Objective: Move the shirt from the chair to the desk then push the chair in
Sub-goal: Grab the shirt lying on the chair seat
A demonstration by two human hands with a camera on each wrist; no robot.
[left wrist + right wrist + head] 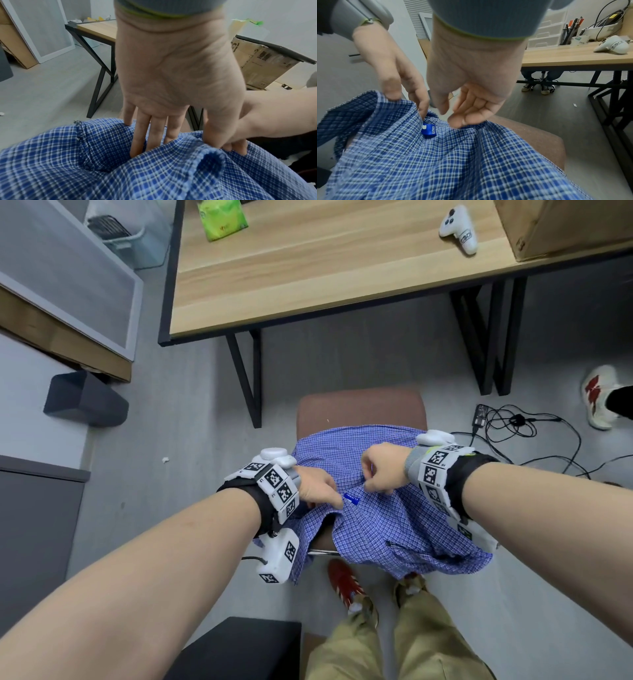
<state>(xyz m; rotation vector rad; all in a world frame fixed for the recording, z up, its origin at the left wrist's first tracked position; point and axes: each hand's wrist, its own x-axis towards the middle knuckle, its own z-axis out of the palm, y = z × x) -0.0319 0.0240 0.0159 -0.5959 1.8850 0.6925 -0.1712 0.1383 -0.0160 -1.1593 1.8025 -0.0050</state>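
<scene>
A blue checked shirt [376, 529] hangs over the back of a brown chair [359, 409] that stands out from the wooden desk [325, 268]. Both hands are at its collar, beside a small blue label [351, 498]. My left hand [322, 487] pinches the collar edge, thumb on one side and fingers tucked behind the fold [171, 142]. My right hand [376, 474], fingers curled, grips the cloth just right of the label [453, 115]. In the right wrist view the shirt [453, 162] covers most of the chair [539, 142], with the left hand [406, 97] beside it.
On the desk lie a green packet [222, 219], a white controller [459, 227] and a cardboard box [561, 224]. Cables [524, 426] and another person's shoe [599, 395] lie right of the chair. A dark bin [85, 398] stands to its left.
</scene>
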